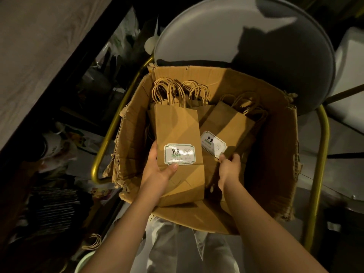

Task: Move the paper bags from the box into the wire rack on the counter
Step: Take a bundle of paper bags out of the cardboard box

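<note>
- A torn cardboard box (275, 154) sits open on the seat of a chair (246, 36) with a round grey back and brass-coloured metal arms.
- Inside the box lie flat brown paper bags with twisted paper handles (169, 91), their handles pointing away from the person.
- The left stack of bags (177, 123) lies roughly straight; its top bag carries a white sticker (179, 154) printed with "9.9" and green lettering.
- The right stack of bags (230, 123) leans at an angle against the left one, with the same kind of sticker, a second label (213, 143), near its lower end.
- The left hand (157, 170) grips the lower left edge of the left stack, thumb laid across the top bag just under the sticker, fingers hidden beneath.
- The right hand (229, 166) is closed on the lower end of the right stack, fingertips touching the bag just beside its label.
- Both forearms reach down into the box from the near side.
- Pale trousers (189, 243) show below the box's near wall.
- A wood-grain surface (39, 46) runs along the upper left; under it is dark clutter of plastic packets, too dim to make out.
- More paper handles (92, 242) lie on the floor at lower left.
- No wire rack appears in this view.
</note>
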A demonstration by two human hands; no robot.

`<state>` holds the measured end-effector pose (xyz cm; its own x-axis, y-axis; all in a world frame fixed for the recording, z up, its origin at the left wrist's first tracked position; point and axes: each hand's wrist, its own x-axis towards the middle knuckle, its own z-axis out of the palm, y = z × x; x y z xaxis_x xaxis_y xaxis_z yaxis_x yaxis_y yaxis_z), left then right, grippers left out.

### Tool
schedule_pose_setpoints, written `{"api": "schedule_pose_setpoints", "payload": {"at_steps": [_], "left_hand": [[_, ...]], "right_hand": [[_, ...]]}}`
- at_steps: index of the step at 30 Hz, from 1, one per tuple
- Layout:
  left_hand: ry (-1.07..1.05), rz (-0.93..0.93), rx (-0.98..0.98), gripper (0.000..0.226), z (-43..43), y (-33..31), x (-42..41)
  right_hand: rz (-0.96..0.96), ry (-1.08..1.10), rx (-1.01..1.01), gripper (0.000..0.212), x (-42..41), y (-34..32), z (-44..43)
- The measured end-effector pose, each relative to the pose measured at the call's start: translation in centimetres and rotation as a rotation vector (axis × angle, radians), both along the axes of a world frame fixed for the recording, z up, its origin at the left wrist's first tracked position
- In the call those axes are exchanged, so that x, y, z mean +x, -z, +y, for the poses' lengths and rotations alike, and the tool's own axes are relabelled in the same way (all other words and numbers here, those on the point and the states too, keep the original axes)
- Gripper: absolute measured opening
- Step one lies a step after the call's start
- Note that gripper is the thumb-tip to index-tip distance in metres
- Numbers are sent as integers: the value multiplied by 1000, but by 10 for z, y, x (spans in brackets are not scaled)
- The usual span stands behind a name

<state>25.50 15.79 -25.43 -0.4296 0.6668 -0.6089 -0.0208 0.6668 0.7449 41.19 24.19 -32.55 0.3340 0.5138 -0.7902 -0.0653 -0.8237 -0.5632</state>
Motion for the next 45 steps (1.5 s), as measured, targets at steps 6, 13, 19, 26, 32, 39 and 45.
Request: {"api": "schedule_pose_setpoints", "payload": {"at_steps": [6,13,19,26,32,39,45], "left_hand": [[-2,22,-2,58,4,-8,-5],[52,50,-33,53,4,-25,-12],[-43,-127,35,45,8,-40,-6],[-127,-290,149,24,9,-46,5],[-48,-192,118,66,6,-42,9],[-90,-199,113,56,6,-43,3],[-111,-125,92,58,8,-37,-3]], "right_hand": [[-254,-206,331,35,23,-39,-2],[-192,-341,475,41,46,-91,15],[54,-371,313,42,41,-104,16],[70,-416,218,46,13,-90,0],[124,-484,297,52,-9,-89,-18],[247,-379,187,35,-6,-86,-16],[142,-192,-49,25,28,-54,-1]]}}
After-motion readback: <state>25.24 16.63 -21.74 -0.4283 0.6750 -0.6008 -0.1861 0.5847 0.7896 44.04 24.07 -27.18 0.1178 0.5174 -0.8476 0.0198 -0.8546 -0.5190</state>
